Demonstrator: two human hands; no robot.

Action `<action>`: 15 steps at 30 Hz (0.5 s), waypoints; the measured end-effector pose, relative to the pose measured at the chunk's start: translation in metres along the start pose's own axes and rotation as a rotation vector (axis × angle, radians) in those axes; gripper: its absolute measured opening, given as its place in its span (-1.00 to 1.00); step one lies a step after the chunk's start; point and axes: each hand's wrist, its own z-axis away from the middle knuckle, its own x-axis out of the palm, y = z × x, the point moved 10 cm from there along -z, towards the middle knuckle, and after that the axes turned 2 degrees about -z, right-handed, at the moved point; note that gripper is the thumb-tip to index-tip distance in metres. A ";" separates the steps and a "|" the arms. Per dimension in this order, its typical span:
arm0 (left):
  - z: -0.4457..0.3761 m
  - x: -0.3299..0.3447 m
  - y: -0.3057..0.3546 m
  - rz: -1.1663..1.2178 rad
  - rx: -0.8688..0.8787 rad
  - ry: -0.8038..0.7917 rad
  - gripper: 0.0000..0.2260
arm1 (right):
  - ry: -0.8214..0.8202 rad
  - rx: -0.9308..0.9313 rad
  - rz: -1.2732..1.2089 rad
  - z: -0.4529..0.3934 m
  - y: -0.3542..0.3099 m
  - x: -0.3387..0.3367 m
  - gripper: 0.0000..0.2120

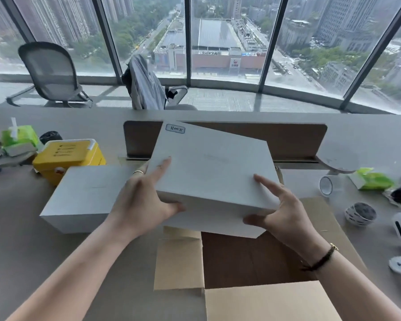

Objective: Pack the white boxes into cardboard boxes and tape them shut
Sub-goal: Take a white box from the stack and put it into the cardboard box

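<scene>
— High up behind glass, towers outside; grey desk [368,140] below.
— Holding what?
— White box [213,167], labelled corner tilted away, raised over open cardboard box [252,258]. Left hand [144,200] gripping its left near edge, thumb under, forefinger flat on top. Right hand [285,212] likewise at right corner.
— Anything beside?
— Second white box [86,198] lying left on desk, yellow case [67,156] behind; tape roll [326,185] right.

White box [214,167], brown cardboard box [273,300], yellow case [67,156], blue-patterned bowl [360,214].
</scene>
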 end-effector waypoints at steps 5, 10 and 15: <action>0.023 0.047 0.043 0.016 -0.045 -0.029 -0.01 | -0.043 0.047 -0.014 0.022 0.049 -0.041 -0.04; 0.044 0.086 0.061 0.068 -0.123 -0.034 -0.01 | -0.094 0.066 0.020 0.029 0.083 -0.063 -0.04; 0.064 0.107 0.073 0.107 -0.180 -0.028 0.00 | -0.137 0.053 0.044 0.037 0.094 -0.080 -0.05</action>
